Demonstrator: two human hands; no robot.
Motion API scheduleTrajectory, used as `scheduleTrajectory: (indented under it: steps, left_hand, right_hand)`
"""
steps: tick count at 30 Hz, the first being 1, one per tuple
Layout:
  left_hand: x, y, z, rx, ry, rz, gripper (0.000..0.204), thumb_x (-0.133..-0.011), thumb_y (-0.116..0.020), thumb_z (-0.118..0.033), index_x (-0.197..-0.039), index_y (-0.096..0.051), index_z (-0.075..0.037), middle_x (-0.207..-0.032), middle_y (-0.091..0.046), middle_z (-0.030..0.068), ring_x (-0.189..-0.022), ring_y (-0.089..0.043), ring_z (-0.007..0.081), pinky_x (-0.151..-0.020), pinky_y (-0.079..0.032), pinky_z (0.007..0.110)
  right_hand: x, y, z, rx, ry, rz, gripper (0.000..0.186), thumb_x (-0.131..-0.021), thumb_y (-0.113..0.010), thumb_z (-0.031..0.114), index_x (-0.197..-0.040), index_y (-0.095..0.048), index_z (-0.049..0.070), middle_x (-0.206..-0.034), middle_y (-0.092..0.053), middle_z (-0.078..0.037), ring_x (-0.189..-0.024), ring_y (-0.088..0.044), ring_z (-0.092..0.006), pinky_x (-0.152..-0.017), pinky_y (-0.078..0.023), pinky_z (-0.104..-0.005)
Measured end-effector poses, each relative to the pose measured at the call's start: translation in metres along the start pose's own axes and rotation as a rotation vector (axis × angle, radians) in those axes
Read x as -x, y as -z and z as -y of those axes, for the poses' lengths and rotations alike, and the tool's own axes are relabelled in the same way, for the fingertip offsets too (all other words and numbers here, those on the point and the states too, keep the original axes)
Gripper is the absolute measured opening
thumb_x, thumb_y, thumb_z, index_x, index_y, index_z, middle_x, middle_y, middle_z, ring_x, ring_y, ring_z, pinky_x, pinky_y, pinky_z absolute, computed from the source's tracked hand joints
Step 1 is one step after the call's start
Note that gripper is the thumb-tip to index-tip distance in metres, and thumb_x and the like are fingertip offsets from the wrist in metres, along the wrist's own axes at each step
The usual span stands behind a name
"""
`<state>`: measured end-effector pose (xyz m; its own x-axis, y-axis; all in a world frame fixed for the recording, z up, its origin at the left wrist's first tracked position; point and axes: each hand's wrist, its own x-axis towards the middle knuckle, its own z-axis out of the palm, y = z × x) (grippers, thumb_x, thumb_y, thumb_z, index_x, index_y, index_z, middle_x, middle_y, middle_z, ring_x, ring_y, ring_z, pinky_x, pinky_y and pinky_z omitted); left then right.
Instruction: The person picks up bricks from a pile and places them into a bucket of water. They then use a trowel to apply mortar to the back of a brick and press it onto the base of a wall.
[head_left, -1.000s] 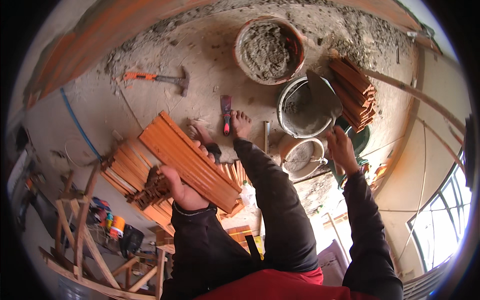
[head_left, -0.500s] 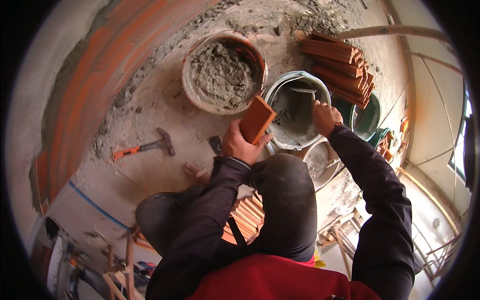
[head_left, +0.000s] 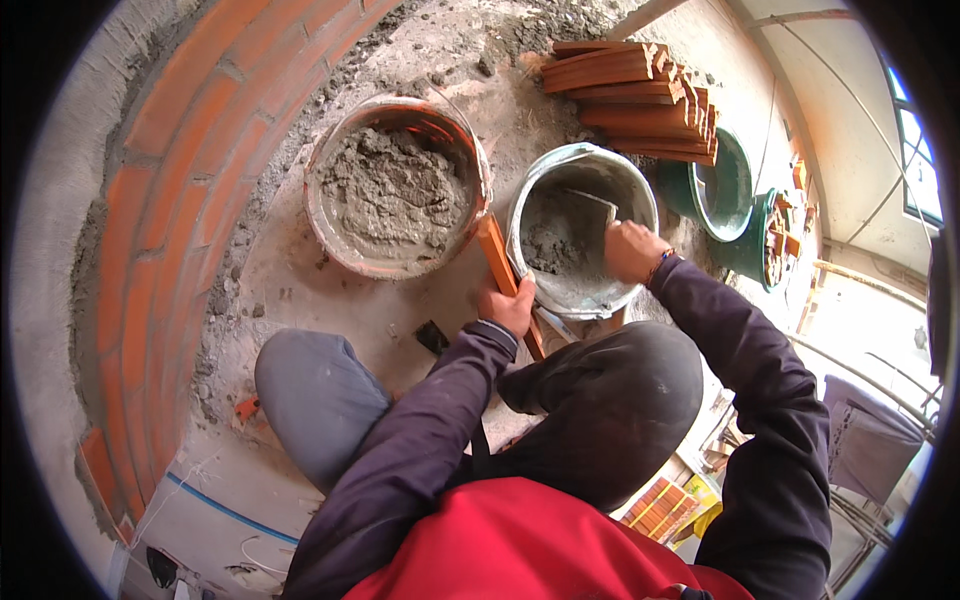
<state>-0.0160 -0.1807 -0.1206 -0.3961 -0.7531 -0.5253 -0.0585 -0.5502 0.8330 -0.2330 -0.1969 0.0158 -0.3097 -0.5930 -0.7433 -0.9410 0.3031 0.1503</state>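
Note:
My left hand is closed around a thin terracotta brick, held tilted with its narrow edge up, just left of a pale bucket. Over that bucket's right side, my right hand grips what looks like a trowel; its bent metal shank shows, while the blade is hard to make out. Grey mortar lies inside the pale bucket. To the left stands a wider orange bucket, filled with lumpy grey mortar.
A curved brick wall rises at left. Thin bricks are stacked beyond the buckets, beside a green bucket. Another green tub holds broken pieces. Near my left knee lie a small dark block and an orange handle.
The brick has turned from showing its broad face to nearly edge-on, still in my left hand. My right hand stays at the pale bucket. The view has shifted, and my left knee now covers most of the hammer.

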Motion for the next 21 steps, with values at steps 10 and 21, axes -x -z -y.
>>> scheduleTrajectory:
  steps: [10,21]
  left_hand:
    - [-0.013,0.053,-0.113,-0.193,-0.271,0.123,0.031,-0.081,-0.075,-0.015,-0.102,-0.058,0.000,-0.084,-0.066,0.0089,-0.074,-0.063,0.0159,-0.069,-0.051,0.032]
    - [0.036,0.162,-0.125,0.378,0.027,-0.186,0.033,-0.091,-0.064,-0.014,-0.114,-0.056,0.007,-0.106,-0.062,0.0162,-0.094,-0.065,0.0277,-0.084,-0.056,0.042]
  right_hand:
    - [0.033,0.004,-0.004,-0.150,0.024,-0.072,0.026,-0.083,-0.050,0.012,-0.103,-0.064,0.000,-0.089,-0.067,-0.027,-0.088,-0.067,-0.0406,-0.076,-0.053,-0.0494]
    - [0.033,-0.011,-0.001,-0.268,-0.010,-0.135,0.023,-0.085,-0.052,0.014,-0.100,-0.056,-0.003,-0.087,-0.062,-0.032,-0.088,-0.061,-0.0475,-0.078,-0.047,-0.0538]
